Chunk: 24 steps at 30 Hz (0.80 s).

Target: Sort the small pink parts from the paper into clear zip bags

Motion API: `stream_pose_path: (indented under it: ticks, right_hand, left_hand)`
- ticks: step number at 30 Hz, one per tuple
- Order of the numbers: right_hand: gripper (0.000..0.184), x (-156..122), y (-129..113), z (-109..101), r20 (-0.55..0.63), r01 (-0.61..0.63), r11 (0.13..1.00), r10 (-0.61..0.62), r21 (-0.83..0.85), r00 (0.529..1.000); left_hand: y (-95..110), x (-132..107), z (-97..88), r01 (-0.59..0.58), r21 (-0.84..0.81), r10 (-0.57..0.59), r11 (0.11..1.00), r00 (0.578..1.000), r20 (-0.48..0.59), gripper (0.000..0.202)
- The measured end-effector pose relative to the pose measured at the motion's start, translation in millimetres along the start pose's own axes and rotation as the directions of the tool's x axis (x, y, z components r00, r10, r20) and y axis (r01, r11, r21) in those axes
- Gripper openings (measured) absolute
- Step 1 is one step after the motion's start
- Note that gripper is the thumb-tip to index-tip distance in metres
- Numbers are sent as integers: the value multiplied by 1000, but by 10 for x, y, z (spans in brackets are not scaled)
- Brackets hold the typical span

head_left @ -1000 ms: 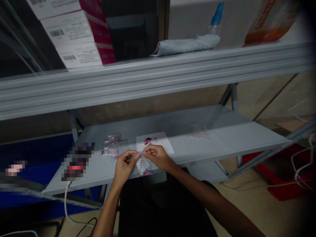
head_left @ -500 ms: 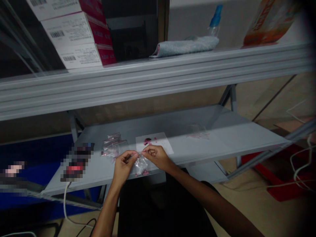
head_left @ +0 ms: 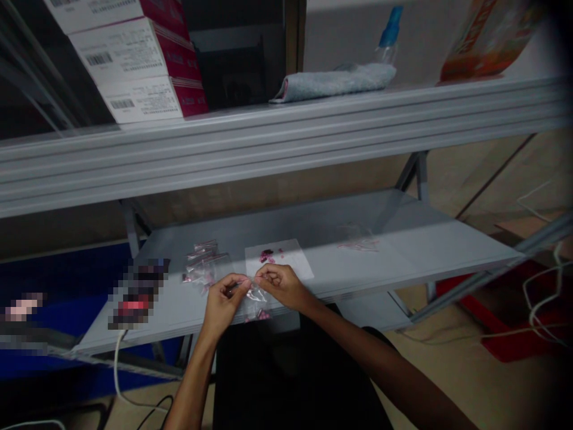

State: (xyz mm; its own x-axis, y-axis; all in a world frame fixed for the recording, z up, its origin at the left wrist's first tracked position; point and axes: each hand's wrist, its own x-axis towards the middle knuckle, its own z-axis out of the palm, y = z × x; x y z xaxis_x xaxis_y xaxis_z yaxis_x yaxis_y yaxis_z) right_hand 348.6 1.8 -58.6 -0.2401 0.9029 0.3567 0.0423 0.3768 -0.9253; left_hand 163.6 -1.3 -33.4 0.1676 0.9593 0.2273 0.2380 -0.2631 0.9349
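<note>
My left hand and my right hand pinch the top edge of a small clear plastic bag between them. Small pink pieces lie in the bag's lower end. A thin dark item shows in my left fingers, too small to identify. Just beyond my right hand lies a white paper sheet with dark and pink bits on it. Left of the hands is a heap of small clear bags holding pink items. A further clear bag lies farther right on the grey metal shelf.
A blurred dark object with a white cable lies at the shelf's left end. Overhead runs a grey shelf rail, carrying stacked white-and-red boxes, a folded grey cloth and a blue-capped spray bottle. A red crate sits on the floor.
My hands have drawn slightly closer together at the bag's top edge, and the bag hangs a little more gathered. The whole view has shifted slightly.
</note>
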Motion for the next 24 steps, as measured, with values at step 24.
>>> stream_pose_path:
  ticks: [24]
  right_hand:
    - [30,-55,-103,-33,10,91,986,-90,-138,996]
  left_hand:
    - [-29,-48,-24,-5,-15,5,1000,1000,14,18]
